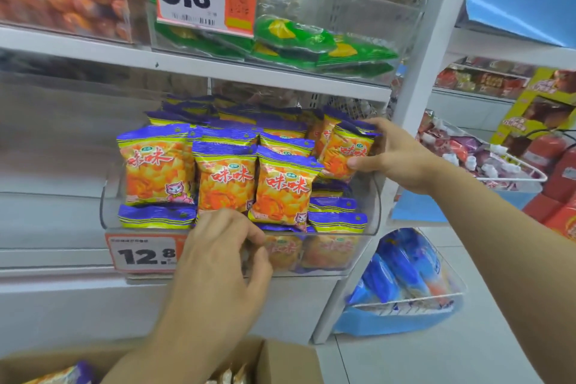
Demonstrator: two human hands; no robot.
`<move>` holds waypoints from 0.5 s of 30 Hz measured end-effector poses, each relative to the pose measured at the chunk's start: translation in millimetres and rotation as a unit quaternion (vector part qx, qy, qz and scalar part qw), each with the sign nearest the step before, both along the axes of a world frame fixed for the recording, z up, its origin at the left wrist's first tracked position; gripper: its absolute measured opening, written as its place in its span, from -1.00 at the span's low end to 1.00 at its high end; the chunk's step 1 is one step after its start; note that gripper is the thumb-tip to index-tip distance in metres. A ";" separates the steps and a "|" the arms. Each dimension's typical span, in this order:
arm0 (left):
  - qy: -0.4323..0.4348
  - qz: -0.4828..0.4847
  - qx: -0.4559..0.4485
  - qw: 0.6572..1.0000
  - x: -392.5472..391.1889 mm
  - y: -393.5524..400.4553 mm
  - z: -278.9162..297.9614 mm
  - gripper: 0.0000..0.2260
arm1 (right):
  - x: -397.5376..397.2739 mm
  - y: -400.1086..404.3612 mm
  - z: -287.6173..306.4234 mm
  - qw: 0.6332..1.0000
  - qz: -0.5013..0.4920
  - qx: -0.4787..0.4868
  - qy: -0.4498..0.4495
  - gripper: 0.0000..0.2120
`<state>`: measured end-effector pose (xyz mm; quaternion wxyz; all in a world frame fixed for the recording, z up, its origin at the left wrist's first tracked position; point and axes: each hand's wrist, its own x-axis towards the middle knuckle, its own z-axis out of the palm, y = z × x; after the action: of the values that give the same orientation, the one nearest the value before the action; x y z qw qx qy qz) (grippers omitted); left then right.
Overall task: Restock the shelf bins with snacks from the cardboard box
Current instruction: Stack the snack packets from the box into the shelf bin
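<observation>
- The clear plastic bin [372,196] with rounded corners sits on the white shelf [218,72] at the centre of view, packed with glossy, crinkled snack bags [224,178] in orange and yellow with purple tops.
- The right hand [396,156], at 3 o'clock of the bin, has its grip clamped on one upright bag [346,150] at the bin's right edge, thumb on the front, fingers over the purple top seam.
- The left hand [224,256], at 6 o'clock, curls its fingers over the bin's front lip, touching the lower edge of the middle bag; whether its grip closes on anything I cannot tell.
- A price tag [143,254] reading 12.8 hangs at 7 o'clock on the bin front.
- The brown cardboard box [286,358], at 6 o'clock along the bottom edge, is open, with more bags inside.
- Flat green packets [311,44] lie in the bin above, at 12 o'clock.
</observation>
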<state>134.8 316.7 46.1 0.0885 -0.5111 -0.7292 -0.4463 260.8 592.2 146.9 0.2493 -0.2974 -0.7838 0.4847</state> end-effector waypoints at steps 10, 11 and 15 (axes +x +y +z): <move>0.018 -0.039 0.016 0.999 -10.0 -1.5 -12.3 -0.87 | -19.8 0.1 4.7 0.997 0.000 0.019 -0.076 -0.42; 0.011 -0.040 0.018 0.999 -9.8 -1.0 -12.8 -0.88 | -19.6 0.4 3.5 0.997 0.000 0.013 -0.070 -0.45; 0.008 -0.040 0.020 0.999 -10.8 -1.2 -11.4 -0.89 | -17.1 -0.2 -3.6 1.000 -0.001 -0.017 -0.017 -0.44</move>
<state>124.0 315.5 34.7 0.0866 -0.5412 -0.6983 -0.4604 243.7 592.0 143.3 0.2318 -0.3109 -0.7792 0.4924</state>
